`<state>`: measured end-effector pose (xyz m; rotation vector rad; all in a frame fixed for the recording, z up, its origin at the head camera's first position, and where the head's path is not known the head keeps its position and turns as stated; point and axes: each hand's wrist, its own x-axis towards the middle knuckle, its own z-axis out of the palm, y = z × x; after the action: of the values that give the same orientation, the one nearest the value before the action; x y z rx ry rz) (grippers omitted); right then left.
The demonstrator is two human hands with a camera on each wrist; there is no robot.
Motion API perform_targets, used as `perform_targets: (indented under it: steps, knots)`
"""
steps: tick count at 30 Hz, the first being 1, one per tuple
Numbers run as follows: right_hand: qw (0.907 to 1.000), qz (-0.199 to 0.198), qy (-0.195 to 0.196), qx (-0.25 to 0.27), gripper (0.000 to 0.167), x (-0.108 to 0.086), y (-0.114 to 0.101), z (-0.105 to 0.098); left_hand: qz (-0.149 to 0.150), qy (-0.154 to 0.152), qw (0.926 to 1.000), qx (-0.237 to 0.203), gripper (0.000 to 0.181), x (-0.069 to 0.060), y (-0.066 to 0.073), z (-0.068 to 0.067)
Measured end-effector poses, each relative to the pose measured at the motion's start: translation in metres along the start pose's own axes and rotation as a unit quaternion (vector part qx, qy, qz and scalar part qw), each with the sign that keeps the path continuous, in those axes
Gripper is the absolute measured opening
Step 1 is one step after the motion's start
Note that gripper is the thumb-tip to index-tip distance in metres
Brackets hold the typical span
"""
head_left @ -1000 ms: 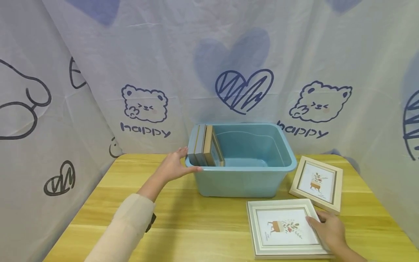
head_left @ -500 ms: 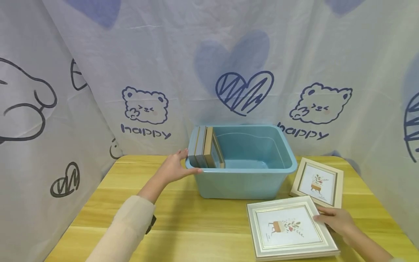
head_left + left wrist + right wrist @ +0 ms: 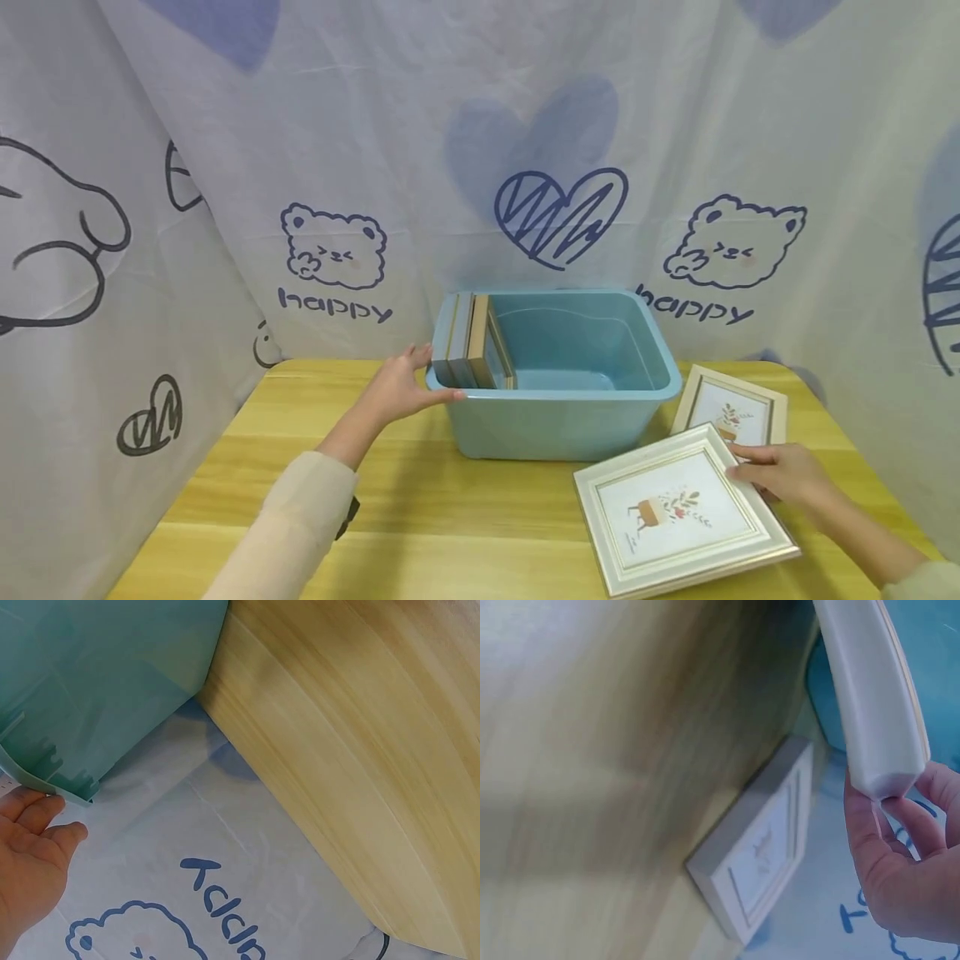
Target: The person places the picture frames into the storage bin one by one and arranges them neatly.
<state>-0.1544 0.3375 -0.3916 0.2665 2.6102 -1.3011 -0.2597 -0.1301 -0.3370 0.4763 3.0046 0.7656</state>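
From where I stand, the right hand [image 3: 787,475] is pinching the white frame [image 3: 675,508] by its right side, thumb on the face and fingers beneath. That side is up off the desk [image 3: 465,517], so the frame tilts above the right half, towards the near edge; I can't tell whether its near left corner touches the wood. The picture inside shows a plant in an orange pot on legs, lying askew.

Just beyond, by the far right corner of the desk, the beige frame [image 3: 727,404] lies face up, partly covered from above by the white one. From the right wrist there is a gap between the two.

The blue tub [image 3: 555,429] stands at the middle of the far edge. The left hand [image 3: 396,385] grips its near left corner, thumb along the near rim, fingers bent at the left end. Inside, against the left wall, a row of frames [image 3: 480,337] stands on edge: greyish ones outermost, then a tan one and a thinner one leaning beside it. The rest of the floor of the tub shows bare.

Behind the desk hangs a pale curtain [image 3: 412,125] with bears, hearts and the word "happy". A cream sleeve [image 3: 300,500] covers the left forearm.
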Motion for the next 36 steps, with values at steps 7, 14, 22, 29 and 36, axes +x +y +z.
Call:
perform_targets:
  steps: [7, 14, 22, 29, 36]
  knots:
    - [0.9986, -0.017, 0.017, -0.048, 0.059, -0.002, -0.013, -0.024, -0.006, 0.007, 0.9999, 0.004, 0.097, 0.000, 0.001, 0.002]
    - [0.9853, -0.078, 0.045, -0.145, 0.052, -0.006, -0.027, -0.042, -0.004, 0.008, 0.9998, 0.018, 0.097, 0.002, 0.003, 0.001]
    - [0.9681, -0.133, 0.064, -0.203, 0.046, -0.010, -0.043, -0.046, -0.005, -0.002, 0.9996, 0.029, 0.098, 0.002, 0.004, -0.001]
    - [0.9517, -0.184, 0.083, -0.231, 0.039, -0.016, -0.055, -0.043, 0.005, 0.001, 0.9988, 0.049, 0.099, 0.000, 0.003, -0.001]
    - [0.9386, -0.225, 0.084, -0.248, 0.037, -0.022, -0.064, -0.048, 0.011, -0.002, 0.9981, 0.061, 0.098, -0.001, 0.004, -0.001]
